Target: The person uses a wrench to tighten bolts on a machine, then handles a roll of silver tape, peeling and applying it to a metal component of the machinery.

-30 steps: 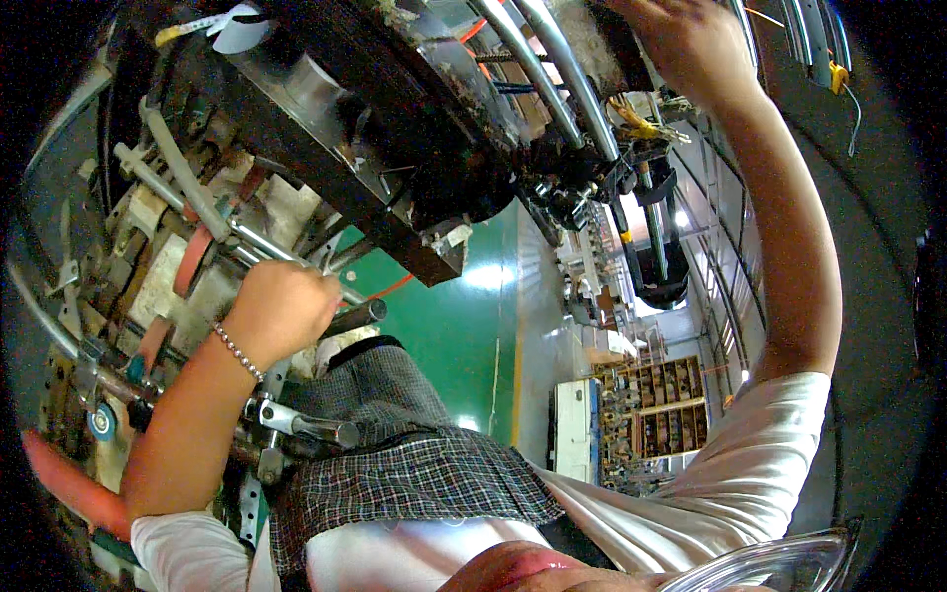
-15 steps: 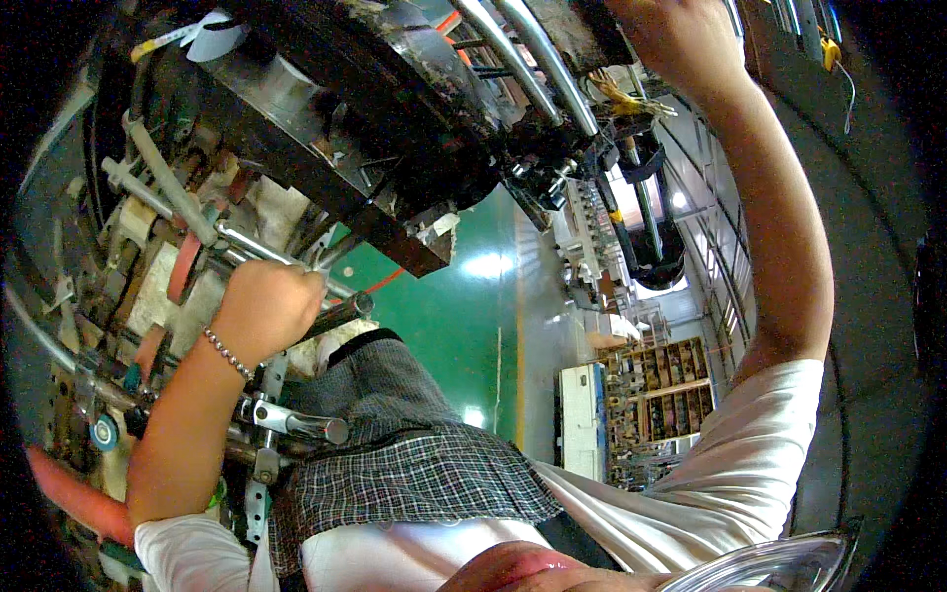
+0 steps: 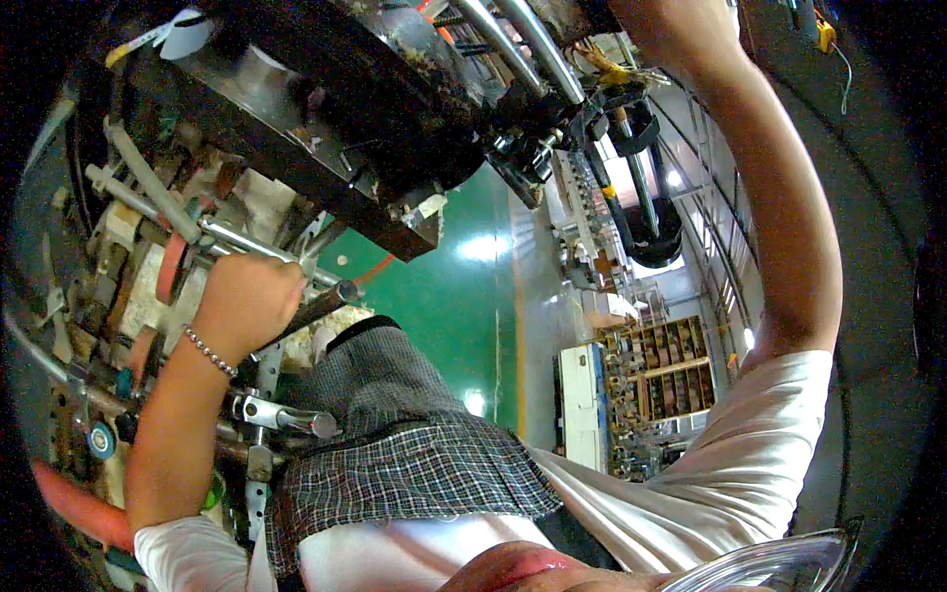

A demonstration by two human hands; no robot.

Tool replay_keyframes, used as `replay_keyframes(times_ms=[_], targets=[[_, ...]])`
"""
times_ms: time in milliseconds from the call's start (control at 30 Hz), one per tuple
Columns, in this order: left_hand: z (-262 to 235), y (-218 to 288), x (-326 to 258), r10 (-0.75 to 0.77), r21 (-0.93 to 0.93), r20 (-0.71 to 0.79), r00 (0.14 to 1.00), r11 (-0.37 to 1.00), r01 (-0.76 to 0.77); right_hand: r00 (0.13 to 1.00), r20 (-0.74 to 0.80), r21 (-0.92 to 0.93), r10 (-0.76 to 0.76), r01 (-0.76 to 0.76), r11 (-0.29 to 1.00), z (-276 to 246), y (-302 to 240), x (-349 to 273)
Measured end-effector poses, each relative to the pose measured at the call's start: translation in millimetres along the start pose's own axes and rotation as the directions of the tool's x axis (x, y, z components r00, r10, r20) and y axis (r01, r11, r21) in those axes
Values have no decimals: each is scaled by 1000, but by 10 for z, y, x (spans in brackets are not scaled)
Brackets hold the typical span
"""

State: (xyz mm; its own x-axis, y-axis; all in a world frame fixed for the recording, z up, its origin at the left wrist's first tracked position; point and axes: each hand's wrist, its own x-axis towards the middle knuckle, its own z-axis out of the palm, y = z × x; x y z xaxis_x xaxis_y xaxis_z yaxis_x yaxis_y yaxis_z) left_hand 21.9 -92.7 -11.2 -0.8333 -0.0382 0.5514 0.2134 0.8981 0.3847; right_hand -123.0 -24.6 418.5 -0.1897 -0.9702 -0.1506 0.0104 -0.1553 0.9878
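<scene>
My left hand (image 3: 247, 301), with a beaded bracelet at its wrist, is closed in a fist around a dark round metal bar (image 3: 330, 299). The bar's blunt end sticks out on the right side of the fist. Just beyond the knuckles runs a shiny steel rod (image 3: 247, 240), part of the machine frame. Raised high at the upper right, my right hand (image 3: 681, 30) is cut off by the picture's edge. Its fingers do not show, so what they touch is hidden. The nearest visible things to it are yellow wires (image 3: 607, 67) and two chrome rods (image 3: 538, 44).
A heavy dark machine beam (image 3: 326, 183) slants between my arms. Below my left hand, a clamp-like metal fitting (image 3: 281, 414) juts out. A red curved part (image 3: 79, 503) lies by my left elbow. Green floor (image 3: 454, 286), a white cabinet (image 3: 580, 405) and shelving (image 3: 671, 380) stand beyond.
The whole scene has shifted slightly left and up in the picture. My left hand keeps its hold on the bar. My right arm stays raised.
</scene>
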Motion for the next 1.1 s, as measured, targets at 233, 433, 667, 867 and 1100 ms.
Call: replay_keyframes(times_ms=[233,433,667,867,1100], targets=[[-26,22,30,-18,-27,63,998,999,20,957,-280,101,-71,103,989,98,77,-128],[18,33,16,0,-10,-19,1000,1000,0,970,-235,107,-58,86,991,223,0,-353],[-33,10,27,-6,19,22,1000,1000,6,904,-411,106,-115,173,979,173,57,-170],[-12,32,7,-12,1,8,1000,1000,12,929,-343,93,-139,181,979,124,47,-288],[-4,-3,13,-17,7,5,1000,1000,17,895,-432,106,-111,172,979,303,-22,-429]])
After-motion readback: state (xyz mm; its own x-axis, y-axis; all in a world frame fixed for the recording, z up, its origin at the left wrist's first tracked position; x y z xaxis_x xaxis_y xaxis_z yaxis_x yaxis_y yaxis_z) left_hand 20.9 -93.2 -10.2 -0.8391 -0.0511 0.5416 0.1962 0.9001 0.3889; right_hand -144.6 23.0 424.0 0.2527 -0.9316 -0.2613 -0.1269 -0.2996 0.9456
